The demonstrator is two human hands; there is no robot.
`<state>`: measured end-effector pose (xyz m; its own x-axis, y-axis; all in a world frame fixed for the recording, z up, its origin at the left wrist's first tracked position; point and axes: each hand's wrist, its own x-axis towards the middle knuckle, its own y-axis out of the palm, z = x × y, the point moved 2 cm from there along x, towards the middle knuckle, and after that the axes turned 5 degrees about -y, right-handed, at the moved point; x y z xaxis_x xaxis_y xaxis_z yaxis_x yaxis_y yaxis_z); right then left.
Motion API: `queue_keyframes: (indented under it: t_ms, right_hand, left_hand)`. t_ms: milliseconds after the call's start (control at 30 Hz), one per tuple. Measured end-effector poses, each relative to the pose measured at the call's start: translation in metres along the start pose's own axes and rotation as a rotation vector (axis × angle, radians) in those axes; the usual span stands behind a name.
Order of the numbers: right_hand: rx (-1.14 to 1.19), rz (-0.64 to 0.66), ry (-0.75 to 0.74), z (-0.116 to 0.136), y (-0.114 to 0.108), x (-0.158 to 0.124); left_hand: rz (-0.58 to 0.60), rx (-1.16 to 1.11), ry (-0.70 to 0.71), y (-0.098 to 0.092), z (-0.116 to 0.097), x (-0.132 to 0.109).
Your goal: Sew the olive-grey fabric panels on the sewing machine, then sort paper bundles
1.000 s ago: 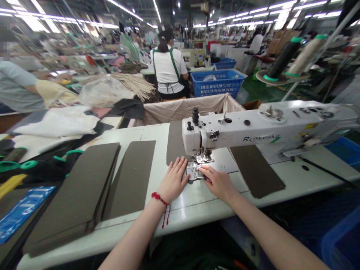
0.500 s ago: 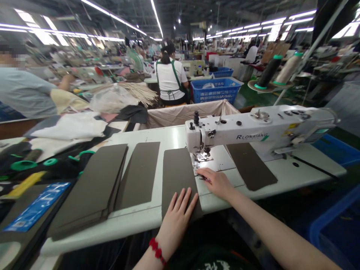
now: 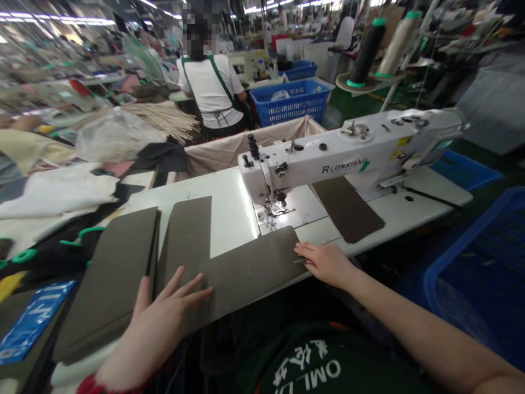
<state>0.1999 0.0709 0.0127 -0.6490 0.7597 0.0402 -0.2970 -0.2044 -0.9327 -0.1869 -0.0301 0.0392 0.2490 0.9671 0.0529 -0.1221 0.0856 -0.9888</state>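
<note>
A dark olive panel (image 3: 250,268) lies slantwise across the front of the sewing table, one rounded end just before the sewing machine (image 3: 303,158). My left hand (image 3: 164,312) rests with fingers spread on the panel's left end. At its right end my right hand (image 3: 328,265) is closed on small thread snips (image 3: 302,260), whose metal tip pokes out by the fingers; the fingertips touch the panel's edge. The presser foot (image 3: 279,209) has no panel beneath it. Left of the machine lie another olive panel (image 3: 186,230) and a stack of panels (image 3: 115,262).
Another olive panel (image 3: 348,210) lies under the machine's arm. Thread cones (image 3: 368,52) stand on a rack behind it. A cloth-lined bin (image 3: 217,156) adjoins the table's far edge. A blue crate (image 3: 471,295) is at the right. A person (image 3: 213,90) sits ahead, facing away.
The panel has turned from pointing away from me to lying crosswise, clear of the presser foot. My left hand has moved left; the right hand is now at the panel's end. The view has shifted.
</note>
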Motion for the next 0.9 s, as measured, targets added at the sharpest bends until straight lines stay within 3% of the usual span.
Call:
queue_keyframes:
  t_ms: [100, 200, 267, 367, 567, 733, 900]
  right_hand:
    - [0.166, -0.063, 0.018, -0.015, -0.005, -0.02]
    - [0.318, -0.17, 0.051, -0.022, -0.007, -0.035]
    - [0.369, -0.185, 0.056, -0.022, -0.005, -0.042]
    - [0.395, -0.178, 0.056, -0.021, -0.001, -0.05]
    - [0.346, -0.312, 0.253, -0.026, 0.004, -0.064]
    - [0.296, -0.23, 0.333, -0.018, 0.013, -0.072]
    - [0.227, -0.165, 0.309, -0.01, 0.023, -0.077]
  left_hand:
    - [-0.009, -0.04, -0.048, 0.018, -0.029, 0.026]
    - [-0.034, -0.234, -0.019, 0.014, -0.088, 0.055]
    - [0.034, -0.339, 0.111, 0.015, -0.133, 0.071]
    - [-0.022, -0.354, 0.169, 0.024, -0.177, 0.088]
    - [-0.134, -0.52, 0.053, 0.028, -0.213, 0.106]
    - [-0.118, -0.545, 0.081, 0.028, -0.243, 0.106]
    - [-0.066, -0.697, -0.045, 0.024, -0.247, 0.108]
